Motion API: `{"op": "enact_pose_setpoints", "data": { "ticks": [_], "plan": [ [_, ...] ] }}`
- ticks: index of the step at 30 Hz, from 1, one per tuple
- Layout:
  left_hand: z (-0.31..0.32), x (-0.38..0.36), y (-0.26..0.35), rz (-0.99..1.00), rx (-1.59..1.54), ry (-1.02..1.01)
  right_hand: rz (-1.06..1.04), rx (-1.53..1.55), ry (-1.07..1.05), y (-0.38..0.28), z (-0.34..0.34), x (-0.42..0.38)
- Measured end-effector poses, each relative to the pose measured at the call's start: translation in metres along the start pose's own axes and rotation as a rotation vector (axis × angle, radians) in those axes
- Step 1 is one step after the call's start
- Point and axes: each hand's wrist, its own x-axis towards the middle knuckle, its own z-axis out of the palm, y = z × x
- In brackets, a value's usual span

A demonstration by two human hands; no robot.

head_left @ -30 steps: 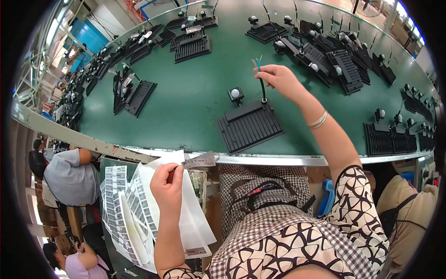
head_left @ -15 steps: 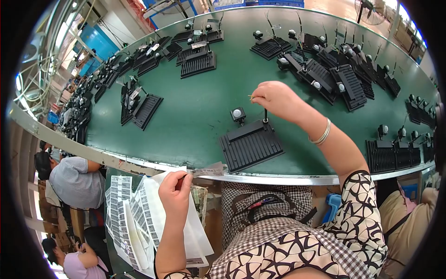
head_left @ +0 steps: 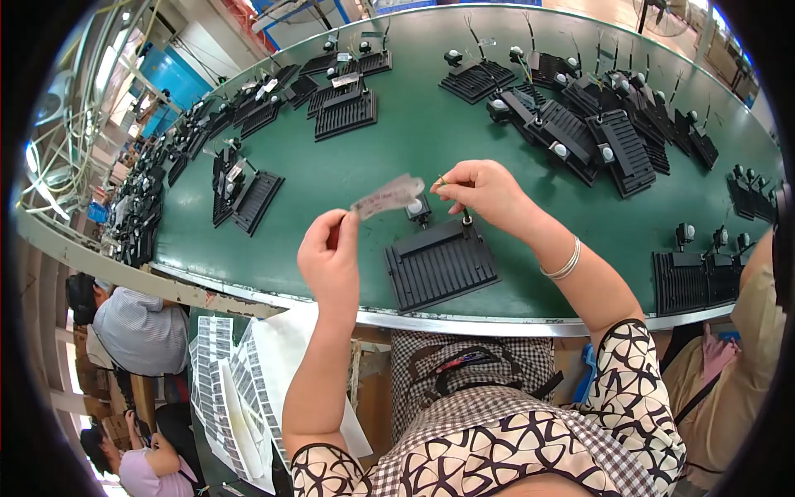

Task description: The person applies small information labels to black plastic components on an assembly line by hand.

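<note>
My left hand point(head_left: 329, 257) pinches one end of a thin grey printed tag point(head_left: 386, 197), held in the air above the table. The tag's far end, which has a hole, lies close to the fingers of my right hand point(head_left: 487, 195). Between the right thumb and forefinger are the thin wire ends point(head_left: 440, 180) of a black cable point(head_left: 467, 219). That cable rises from a black finned floodlight point(head_left: 443, 267) lying near the table's front edge. A motion sensor point(head_left: 416, 210) with a white dome stands at the floodlight's back edge, partly behind the tag.
More floodlights crowd the green table point(head_left: 331, 182): a pile point(head_left: 571, 137) at the back right, a row point(head_left: 696, 277) at the right and others along the left. Printed label sheets point(head_left: 236, 381) lie below left. Co-workers sit at the left point(head_left: 141, 327) and right point(head_left: 704, 373).
My left hand has lifted the tag from the table's front edge up and right, close to the right hand. My right hand has come slightly down, still holding the wire ends.
</note>
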Motion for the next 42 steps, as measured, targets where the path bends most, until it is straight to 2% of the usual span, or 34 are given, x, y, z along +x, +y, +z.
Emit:
{"op": "enact_pose_setpoints", "data": {
  "ticks": [3, 7, 19, 30, 34, 37, 42],
  "plan": [
    [0.029, 0.013, -0.002, -0.002, -0.123, -0.037, 0.087, 0.089, 0.006, 0.001, -0.002, 0.001],
    [0.044, 0.014, -0.007, 0.026, -0.050, -0.040, 0.072, 0.203, 0.053, 0.011, -0.001, 0.001],
    [0.045, 0.013, -0.017, 0.011, -0.025, -0.009, 0.065, 0.237, 0.052, 0.016, 0.000, 0.004],
    [0.055, 0.005, -0.023, 0.126, 0.117, -0.046, 0.092, 0.289, 0.080, 0.025, -0.002, 0.000],
    [0.061, 0.000, -0.026, 0.101, 0.107, -0.080, 0.136, 0.271, 0.053, 0.027, -0.009, -0.007],
    [0.065, -0.005, -0.032, 0.097, 0.131, -0.117, 0.088, 0.357, 0.096, 0.037, -0.007, -0.012],
    [0.070, -0.015, -0.043, 0.059, 0.137, -0.145, 0.082, 0.308, 0.081, 0.062, -0.007, -0.014]
  ]
}}
